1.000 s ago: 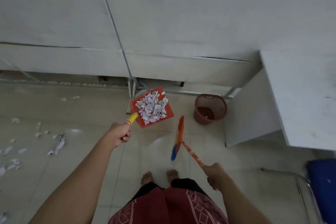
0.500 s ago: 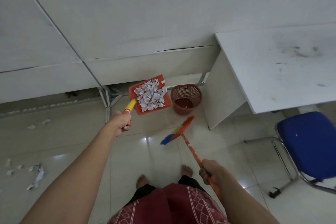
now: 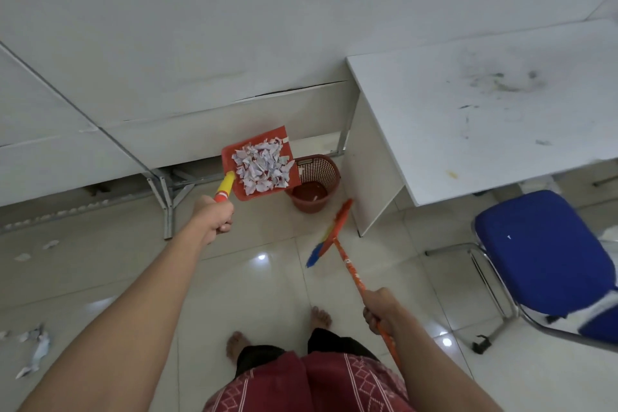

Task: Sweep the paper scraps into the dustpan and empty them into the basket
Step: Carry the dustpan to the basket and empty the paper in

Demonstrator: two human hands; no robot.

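Left hand [image 3: 216,220] out ahead, fingers [image 3: 224,227] wrapped tight around the yellow handle [image 3: 225,186] of the red dustpan [image 3: 260,162]. Pan held in the air, roughly level, heaped with paper scraps [image 3: 261,165]. Long axis from the handle at the near left up to the lip at the far right. Right edge of the pan overlapping the left rim of the brown basket [image 3: 312,184] from this view; whether directly above the opening or only in front of it, hard to tell. Basket standing on the floor [image 3: 267,281], close against the side panel of the white worktop [image 3: 475,110], under the wall.

Right hand [image 3: 381,309] low and near the body, fingers closed on the orange stick of the broom [image 3: 334,232], bristle head hanging just above the floor, near the basket's right side. Left hand far nearer the basket, so the tipping probably falls to it: a little further right, then a roll toward the opening.

Room tight on the basket's right because of the worktop panel and the broom; open on the near side. Blue chair [image 3: 541,261] well apart, at the right. More scraps lying at the far left edge of the floor [image 3: 36,348], not yet swept.
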